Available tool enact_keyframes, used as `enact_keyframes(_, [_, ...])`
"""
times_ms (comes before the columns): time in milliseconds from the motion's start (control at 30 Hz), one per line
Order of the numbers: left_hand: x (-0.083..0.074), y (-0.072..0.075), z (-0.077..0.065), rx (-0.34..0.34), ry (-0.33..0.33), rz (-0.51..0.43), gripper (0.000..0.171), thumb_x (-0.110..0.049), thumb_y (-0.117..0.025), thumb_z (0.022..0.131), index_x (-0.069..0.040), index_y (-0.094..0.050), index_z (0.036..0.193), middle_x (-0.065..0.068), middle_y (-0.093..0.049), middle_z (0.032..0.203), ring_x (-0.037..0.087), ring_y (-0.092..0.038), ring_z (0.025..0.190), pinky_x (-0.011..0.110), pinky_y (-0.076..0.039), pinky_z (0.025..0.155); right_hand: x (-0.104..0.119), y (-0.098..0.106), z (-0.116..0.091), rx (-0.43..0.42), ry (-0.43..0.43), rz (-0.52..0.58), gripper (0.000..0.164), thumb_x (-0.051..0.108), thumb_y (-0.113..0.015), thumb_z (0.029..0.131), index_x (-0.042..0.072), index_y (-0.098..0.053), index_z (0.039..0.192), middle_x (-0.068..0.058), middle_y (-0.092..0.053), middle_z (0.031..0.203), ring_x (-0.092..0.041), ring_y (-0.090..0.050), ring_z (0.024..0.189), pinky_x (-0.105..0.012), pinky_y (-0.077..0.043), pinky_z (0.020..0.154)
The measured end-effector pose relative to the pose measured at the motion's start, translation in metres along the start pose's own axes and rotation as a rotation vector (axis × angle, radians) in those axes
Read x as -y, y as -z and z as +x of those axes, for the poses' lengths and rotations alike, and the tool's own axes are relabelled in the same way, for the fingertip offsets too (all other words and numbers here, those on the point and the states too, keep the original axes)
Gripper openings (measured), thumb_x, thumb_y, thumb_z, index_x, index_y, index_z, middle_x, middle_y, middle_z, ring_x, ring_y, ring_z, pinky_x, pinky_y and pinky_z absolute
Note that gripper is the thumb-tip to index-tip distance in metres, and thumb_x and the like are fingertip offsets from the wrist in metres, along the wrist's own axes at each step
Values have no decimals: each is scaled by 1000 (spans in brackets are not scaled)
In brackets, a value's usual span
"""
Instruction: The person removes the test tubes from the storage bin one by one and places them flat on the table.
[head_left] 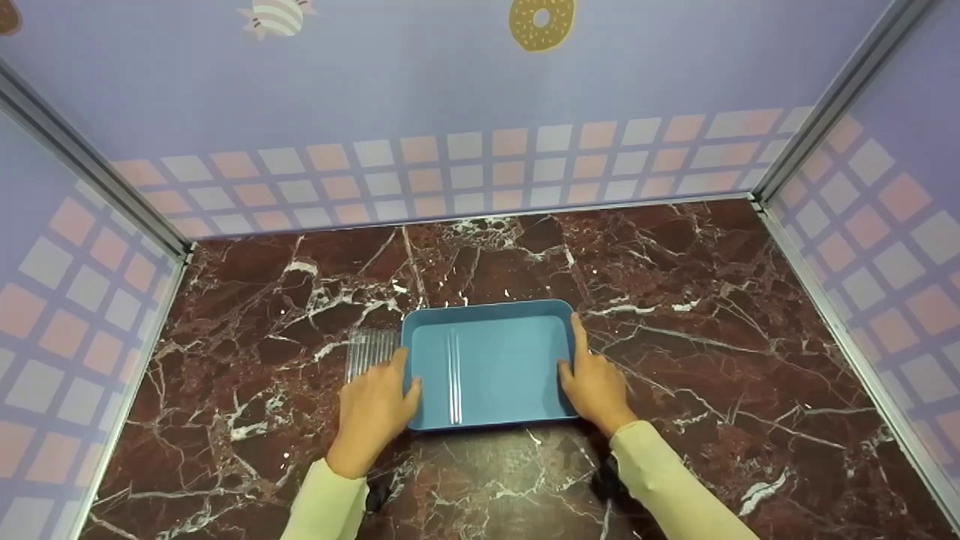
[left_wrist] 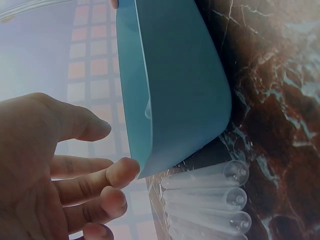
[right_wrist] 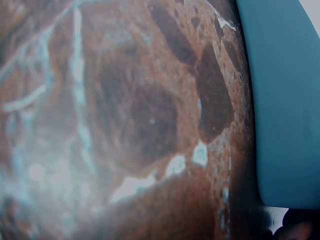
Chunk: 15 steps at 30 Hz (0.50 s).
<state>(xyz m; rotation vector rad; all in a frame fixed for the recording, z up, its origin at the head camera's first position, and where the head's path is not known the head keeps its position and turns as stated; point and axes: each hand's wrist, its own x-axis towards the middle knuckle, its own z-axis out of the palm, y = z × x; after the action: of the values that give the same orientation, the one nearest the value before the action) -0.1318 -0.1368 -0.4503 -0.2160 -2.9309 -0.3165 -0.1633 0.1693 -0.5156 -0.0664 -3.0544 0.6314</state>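
Observation:
A shallow blue tray [head_left: 510, 367] lies on the marble-patterned surface in front of me. Inside its left part is clear tubing, seen as pale lengthwise streaks [head_left: 454, 379]. My left hand [head_left: 373, 405] is at the tray's left side; in the left wrist view its fingers are loosely bent by the rim corner and the thumb stands off the wall. With the thumb inside and the index finger along the outer wall, my right hand [head_left: 598, 386] holds the right rim. Several clear plastic test tubes [left_wrist: 207, 200] lie side by side just left of the tray, partly behind my left hand.
Purple panels with pink and white squares [head_left: 465, 172] enclose the dark red marble surface [head_left: 712, 360] at the back and both sides. Grey metal strips [head_left: 840, 90] run up the back corners.

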Motion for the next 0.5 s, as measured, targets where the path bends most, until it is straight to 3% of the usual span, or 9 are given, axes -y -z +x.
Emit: enact_keyframes(500, [-5, -2, 0, 4, -13, -20, 42, -28, -69, 84, -8, -62, 120, 6, -57, 57, 15, -36, 41, 28, -26, 37, -1, 1, -1, -1, 6, 0, 76, 32, -56, 94, 22, -14, 156, -14, -64, 65, -26, -55, 51, -40, -38, 47])
